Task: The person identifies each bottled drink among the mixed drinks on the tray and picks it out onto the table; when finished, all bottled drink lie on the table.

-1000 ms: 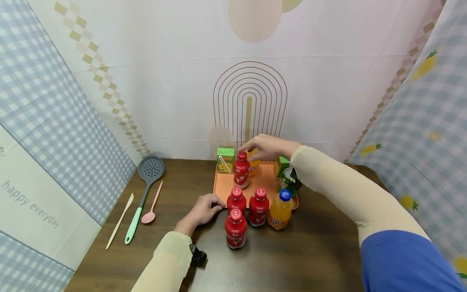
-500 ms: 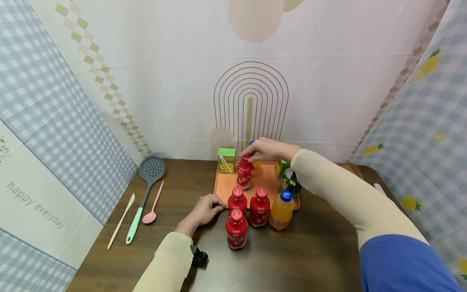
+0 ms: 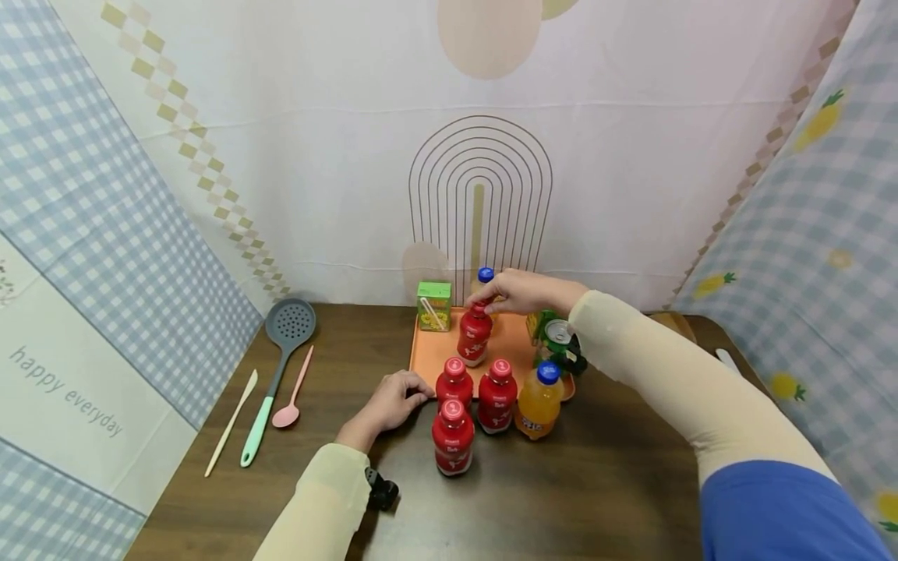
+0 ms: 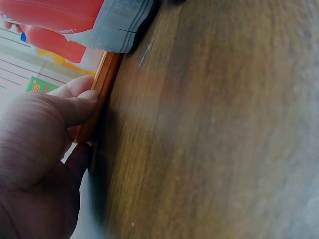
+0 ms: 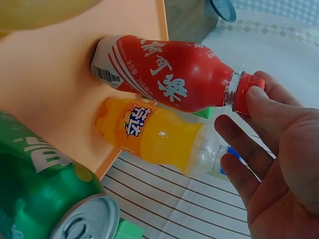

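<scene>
Your right hand [image 3: 515, 291] pinched the red cap [image 5: 247, 93] of a red plastic bottle [image 3: 474, 340], lower fingers loose; bottle upright within the orange rectangular tray [image 3: 433, 362], its rim [image 4: 106, 74] pinched by your left hand [image 3: 393, 400]. Step seemed positioning; next called for steadiness.

Soft, even light fills the head view, with a pale sheen on the near table [image 3: 421, 514]. The left wrist view is dimmer and hazy, the wood blurring rightward, dark shadow beside the tray [image 4: 102, 82]. In the right wrist view, the red bottle [image 5: 164, 74] looks crisp; a yellow shape [image 5: 40, 12] is out of focus.
</scene>
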Demonstrator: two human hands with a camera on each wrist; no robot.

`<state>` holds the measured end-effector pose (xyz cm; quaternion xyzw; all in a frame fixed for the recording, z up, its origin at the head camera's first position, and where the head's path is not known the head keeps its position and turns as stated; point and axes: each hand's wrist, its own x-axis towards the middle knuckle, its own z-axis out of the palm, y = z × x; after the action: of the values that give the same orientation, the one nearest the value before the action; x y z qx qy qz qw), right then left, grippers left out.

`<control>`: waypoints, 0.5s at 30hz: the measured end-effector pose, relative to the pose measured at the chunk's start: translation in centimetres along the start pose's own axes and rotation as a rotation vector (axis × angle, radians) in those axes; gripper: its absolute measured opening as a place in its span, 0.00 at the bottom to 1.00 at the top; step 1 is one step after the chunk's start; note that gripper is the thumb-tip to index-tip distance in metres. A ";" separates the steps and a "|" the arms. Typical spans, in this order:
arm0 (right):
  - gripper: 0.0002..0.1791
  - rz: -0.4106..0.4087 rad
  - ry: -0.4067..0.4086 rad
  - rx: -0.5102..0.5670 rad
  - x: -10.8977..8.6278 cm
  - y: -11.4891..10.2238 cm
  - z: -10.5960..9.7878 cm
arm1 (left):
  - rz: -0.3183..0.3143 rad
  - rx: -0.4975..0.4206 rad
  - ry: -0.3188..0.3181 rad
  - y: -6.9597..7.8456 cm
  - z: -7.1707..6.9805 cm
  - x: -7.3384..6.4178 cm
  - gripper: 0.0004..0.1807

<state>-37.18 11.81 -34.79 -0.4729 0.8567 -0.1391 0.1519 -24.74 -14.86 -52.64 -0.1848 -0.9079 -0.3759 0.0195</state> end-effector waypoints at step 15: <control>0.20 -0.047 0.066 0.021 -1.8 0.5 0.6 | 0.000 -0.003 0.008 0.1 0.0 -0.1 0.08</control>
<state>-36.40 13.59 -35.28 -0.4864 0.8484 -0.1671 0.1251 -24.62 -14.79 -52.62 -0.1834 -0.9071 -0.3781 0.0231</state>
